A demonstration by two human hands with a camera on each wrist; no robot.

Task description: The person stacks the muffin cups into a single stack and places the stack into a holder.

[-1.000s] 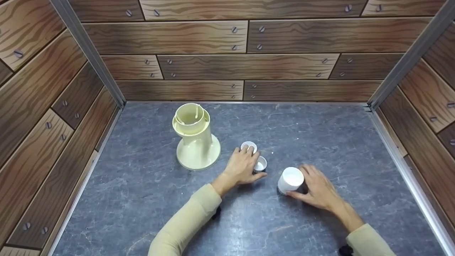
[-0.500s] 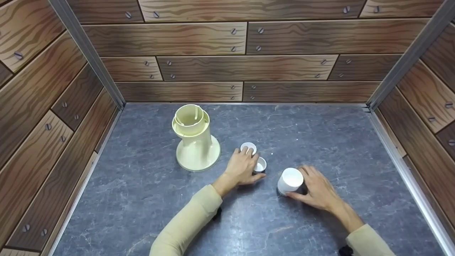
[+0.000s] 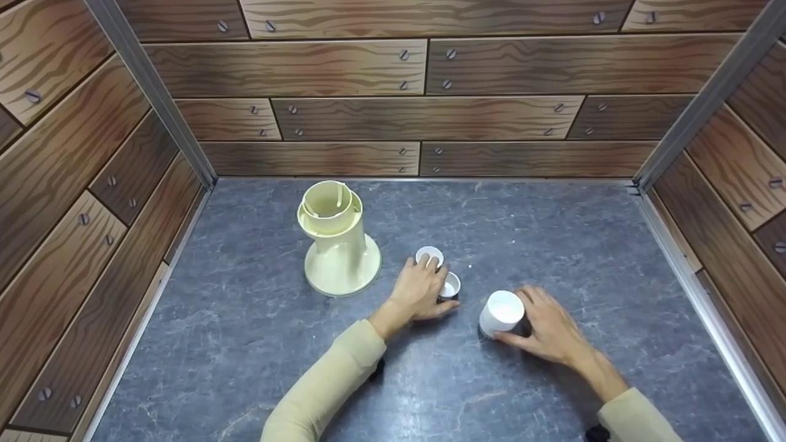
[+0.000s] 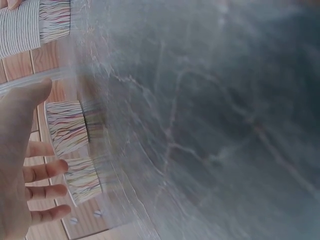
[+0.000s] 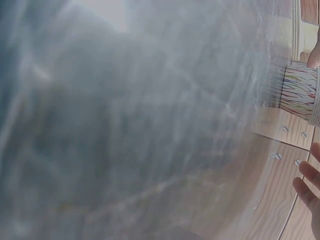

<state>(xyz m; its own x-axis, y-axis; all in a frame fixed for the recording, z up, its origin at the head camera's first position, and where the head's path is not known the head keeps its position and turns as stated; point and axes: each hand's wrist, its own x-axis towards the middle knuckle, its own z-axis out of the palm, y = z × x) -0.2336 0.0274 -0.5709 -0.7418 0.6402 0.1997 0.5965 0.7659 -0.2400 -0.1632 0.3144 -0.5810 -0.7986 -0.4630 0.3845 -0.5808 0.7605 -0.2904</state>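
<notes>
Two small white round cups stand side by side, the far one and the near one; the left wrist view shows coloured streaks on their sides. My left hand lies over them, its fingertips overlapping the far cup's rim and its thumb stretched beside the near cup. To the right stands a white jar with a ribbed upper band and a streaked side, as the right wrist view shows. My right hand holds this jar from the right, thumb in front and forefinger behind.
A cream plastic stand with a flared round base and a double-walled open top stands left of the cups. Wood-patterned walls and metal rails bound the dark marbled table. Small white specks lie beyond the cups.
</notes>
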